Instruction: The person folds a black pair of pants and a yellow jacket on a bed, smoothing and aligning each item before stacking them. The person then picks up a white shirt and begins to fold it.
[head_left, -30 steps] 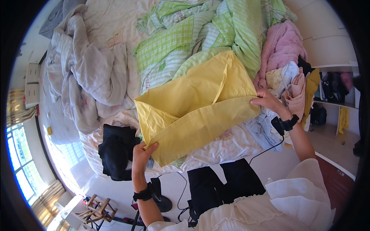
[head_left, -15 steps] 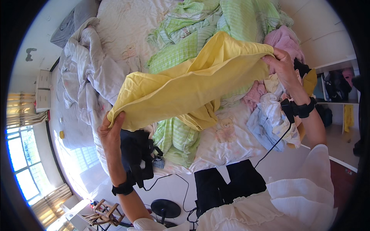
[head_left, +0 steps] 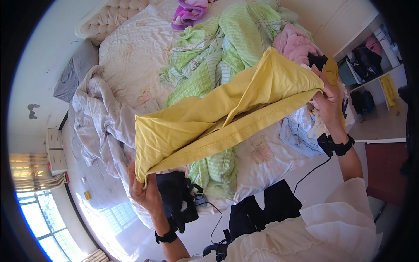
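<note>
Left hand [head_left: 144, 192] pinched lower corner of yellow cloth [head_left: 218, 118]; right hand [head_left: 327, 98] clamped its far end. Cloth hung stretched above bed [head_left: 126, 56], over green checked sheet [head_left: 209, 65]. Pink garment [head_left: 292, 43] lay beside right hand. Black bag [head_left: 174, 198] sat near left hand.

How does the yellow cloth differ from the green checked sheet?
The yellow cloth is plain, lifted above the bed and stretched between the left hand and right hand. The green checked sheet is patterned, lies crumpled on the bed, and no hand touches it. Both are soft fabric.
</note>
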Available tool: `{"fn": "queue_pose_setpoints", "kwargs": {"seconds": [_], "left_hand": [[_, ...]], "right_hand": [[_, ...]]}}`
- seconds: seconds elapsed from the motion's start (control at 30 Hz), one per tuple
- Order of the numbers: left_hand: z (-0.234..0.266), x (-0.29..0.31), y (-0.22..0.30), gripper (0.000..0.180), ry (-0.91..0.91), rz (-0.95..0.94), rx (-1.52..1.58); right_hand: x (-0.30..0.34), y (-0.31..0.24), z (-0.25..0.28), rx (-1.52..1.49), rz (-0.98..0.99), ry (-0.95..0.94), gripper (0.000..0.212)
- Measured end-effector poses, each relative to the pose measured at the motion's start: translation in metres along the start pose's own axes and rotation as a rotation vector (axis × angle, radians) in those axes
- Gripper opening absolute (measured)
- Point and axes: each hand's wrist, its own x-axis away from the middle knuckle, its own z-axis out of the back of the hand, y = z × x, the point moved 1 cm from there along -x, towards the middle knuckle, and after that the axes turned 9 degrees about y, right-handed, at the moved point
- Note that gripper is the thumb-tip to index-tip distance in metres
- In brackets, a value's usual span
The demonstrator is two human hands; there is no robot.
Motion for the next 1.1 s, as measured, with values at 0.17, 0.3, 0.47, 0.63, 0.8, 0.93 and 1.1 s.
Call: {"fn": "queue_pose_setpoints", "kwargs": {"seconds": [0.17, 0.3, 0.47, 0.63, 0.8, 0.93, 1.1], "left_hand": [[0.012, 0.065, 0.010, 0.029, -0.182, -0.038, -0.093], [-0.006, 0.113, -0.009, 0.028, -0.261, 0.219, 0.027], [-0.058, 0.154, -0.052, 0.021, -0.291, 0.383, -0.028], [-0.059, 0.210, -0.055, 0.028, -0.306, 0.274, -0.072], [-0.057, 0.323, -0.084, 0.023, -0.465, 0.096, -0.477], [-0.080, 0.419, -0.123, 0.022, -0.566, 0.210, -0.672], [-0.078, 0.448, -0.136, 0.027, -0.465, 0.220, -0.659]], "right_hand": [[0.066, -0.014, 0.054, 0.156, -0.215, 0.004, 0.023], [0.086, 0.021, 0.078, 0.108, -0.392, -0.199, 0.020], [0.084, 0.103, 0.074, 0.098, -0.338, -0.342, 0.023], [0.129, 0.145, 0.096, -0.037, -0.371, -0.270, 0.027], [0.238, 0.205, 0.121, 0.247, -0.258, -0.342, 0.018], [0.317, 0.237, 0.137, 0.549, -0.071, -0.455, 0.010], [0.315, 0.243, 0.141, 0.649, -0.103, -0.558, 0.007]]}}
